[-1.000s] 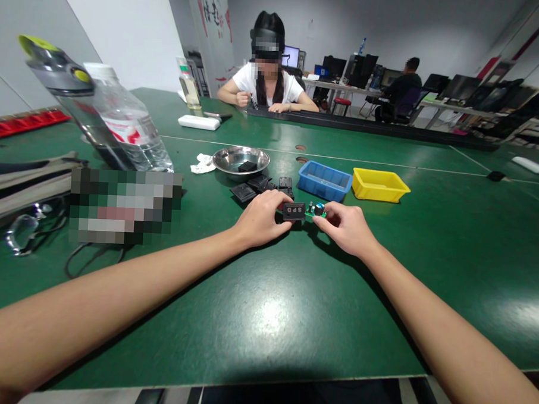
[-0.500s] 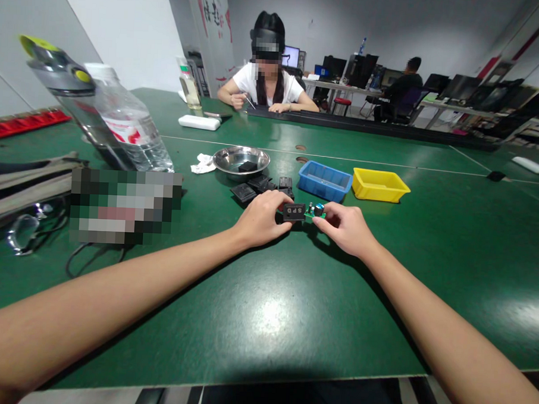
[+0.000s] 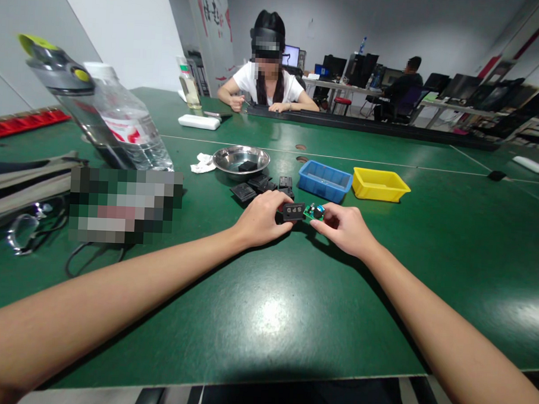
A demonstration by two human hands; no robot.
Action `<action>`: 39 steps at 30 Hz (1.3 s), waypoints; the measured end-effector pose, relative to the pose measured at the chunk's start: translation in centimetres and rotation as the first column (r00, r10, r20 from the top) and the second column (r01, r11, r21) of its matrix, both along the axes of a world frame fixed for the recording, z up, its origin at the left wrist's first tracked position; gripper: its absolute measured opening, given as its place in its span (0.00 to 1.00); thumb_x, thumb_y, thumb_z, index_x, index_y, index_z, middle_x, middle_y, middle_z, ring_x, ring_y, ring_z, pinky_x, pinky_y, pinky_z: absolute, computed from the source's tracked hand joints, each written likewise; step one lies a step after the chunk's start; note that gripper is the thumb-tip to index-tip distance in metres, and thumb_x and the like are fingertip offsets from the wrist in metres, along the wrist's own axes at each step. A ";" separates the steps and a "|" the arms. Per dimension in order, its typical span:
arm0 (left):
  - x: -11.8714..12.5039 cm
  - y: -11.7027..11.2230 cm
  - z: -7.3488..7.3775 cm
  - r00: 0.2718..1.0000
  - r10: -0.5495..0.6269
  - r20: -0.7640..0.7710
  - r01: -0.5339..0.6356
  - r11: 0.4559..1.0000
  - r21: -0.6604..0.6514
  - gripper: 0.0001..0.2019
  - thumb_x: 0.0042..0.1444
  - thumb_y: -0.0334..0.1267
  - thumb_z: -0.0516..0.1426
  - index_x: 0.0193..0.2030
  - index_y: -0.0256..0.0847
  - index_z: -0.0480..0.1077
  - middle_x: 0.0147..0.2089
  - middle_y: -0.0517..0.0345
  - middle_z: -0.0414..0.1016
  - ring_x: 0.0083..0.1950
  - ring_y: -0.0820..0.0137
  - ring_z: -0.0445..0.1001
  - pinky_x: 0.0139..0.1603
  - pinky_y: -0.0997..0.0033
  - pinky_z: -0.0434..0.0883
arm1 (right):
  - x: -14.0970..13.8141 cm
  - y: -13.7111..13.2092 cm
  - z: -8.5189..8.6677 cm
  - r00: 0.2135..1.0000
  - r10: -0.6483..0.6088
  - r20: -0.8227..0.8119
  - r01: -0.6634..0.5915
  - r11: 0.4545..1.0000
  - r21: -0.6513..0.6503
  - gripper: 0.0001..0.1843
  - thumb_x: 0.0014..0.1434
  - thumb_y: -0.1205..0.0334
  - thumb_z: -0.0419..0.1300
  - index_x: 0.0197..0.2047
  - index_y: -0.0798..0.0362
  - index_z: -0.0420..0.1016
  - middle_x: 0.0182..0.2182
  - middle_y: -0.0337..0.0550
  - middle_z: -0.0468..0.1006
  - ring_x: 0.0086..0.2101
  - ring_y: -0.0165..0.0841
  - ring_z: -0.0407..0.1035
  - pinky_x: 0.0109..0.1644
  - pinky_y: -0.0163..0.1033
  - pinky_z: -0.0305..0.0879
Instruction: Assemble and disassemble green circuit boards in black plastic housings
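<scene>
My left hand (image 3: 258, 218) is closed on a small black plastic case (image 3: 293, 211) printed with the white letters SPD. My right hand (image 3: 345, 227) pinches a small green circuit board (image 3: 314, 212) with a round dark part on it, held right against the case's right end. Both hands rest low over the green table (image 3: 265, 297). Just behind them lie several more black cases (image 3: 257, 187) loose on the table.
A steel bowl (image 3: 240, 160) holding a black case, a blue tray (image 3: 324, 180) and a yellow tray (image 3: 380, 185) stand behind my hands. Water bottles (image 3: 121, 124) and cables are at the left. Another person sits at the far side of the table.
The green board has tilted and shifted slightly closer to the black case. My hands have stayed in almost the same place.
</scene>
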State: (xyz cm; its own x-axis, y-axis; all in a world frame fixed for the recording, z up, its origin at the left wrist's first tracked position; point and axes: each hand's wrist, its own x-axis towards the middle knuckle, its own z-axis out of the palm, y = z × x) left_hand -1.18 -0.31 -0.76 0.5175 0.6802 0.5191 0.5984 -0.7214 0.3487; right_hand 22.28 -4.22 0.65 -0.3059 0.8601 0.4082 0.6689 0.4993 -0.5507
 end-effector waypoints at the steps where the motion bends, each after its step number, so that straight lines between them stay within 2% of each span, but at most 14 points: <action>1: 0.0 0.0 0.0 1.000 -0.002 -0.003 0.002 1.000 -0.003 0.11 0.54 0.36 0.63 0.44 0.39 0.72 0.40 0.54 0.77 0.41 0.62 0.74 0.43 0.62 0.72 | 0.0 0.0 0.0 1.000 0.003 -0.004 -0.003 1.000 0.000 0.13 0.61 0.51 0.64 0.30 0.51 0.74 0.21 0.36 0.75 0.22 0.30 0.65 0.30 0.35 0.57; 7: 0.0 0.0 0.2 1.000 -0.005 -0.019 0.005 1.000 -0.013 0.11 0.55 0.36 0.63 0.44 0.39 0.72 0.40 0.54 0.78 0.41 0.62 0.74 0.44 0.61 0.72 | 0.0 0.0 -0.2 0.999 0.020 -0.026 -0.020 1.000 0.000 0.12 0.59 0.53 0.66 0.40 0.54 0.78 0.22 0.36 0.76 0.22 0.30 0.66 0.30 0.35 0.59; 16: 0.0 0.0 0.1 0.999 -0.021 -0.025 0.021 1.000 -0.005 0.11 0.55 0.37 0.63 0.44 0.39 0.72 0.40 0.53 0.78 0.41 0.62 0.74 0.44 0.61 0.72 | 0.2 0.2 -0.4 1.000 0.002 -0.003 -0.002 1.000 0.031 0.14 0.59 0.53 0.66 0.44 0.53 0.80 0.24 0.38 0.79 0.23 0.31 0.69 0.32 0.36 0.61; 24: 0.0 0.0 0.1 0.999 -0.025 -0.044 0.024 1.000 -0.009 0.11 0.56 0.38 0.63 0.45 0.40 0.72 0.41 0.54 0.78 0.41 0.62 0.74 0.45 0.61 0.71 | 0.2 0.0 -0.2 1.000 -0.013 -0.013 0.014 0.996 0.090 0.16 0.61 0.51 0.65 0.45 0.53 0.82 0.25 0.40 0.80 0.25 0.33 0.70 0.33 0.36 0.64; 29: 0.1 -0.1 0.1 0.998 -0.035 -0.048 0.034 0.999 -0.004 0.11 0.56 0.38 0.63 0.45 0.39 0.72 0.40 0.53 0.78 0.41 0.62 0.74 0.45 0.61 0.71 | 0.1 0.0 -0.3 1.000 0.005 -0.022 -0.004 0.998 0.063 0.17 0.61 0.51 0.65 0.46 0.54 0.82 0.25 0.40 0.79 0.24 0.32 0.69 0.33 0.36 0.62; 39: 0.1 -0.2 0.2 0.999 -0.035 -0.022 0.035 0.999 0.001 0.10 0.56 0.39 0.63 0.44 0.40 0.72 0.39 0.55 0.77 0.39 0.64 0.73 0.42 0.63 0.70 | 0.2 0.2 -0.2 1.000 -0.016 -0.007 0.016 0.999 0.034 0.14 0.63 0.50 0.62 0.38 0.52 0.79 0.23 0.38 0.76 0.23 0.31 0.65 0.31 0.36 0.59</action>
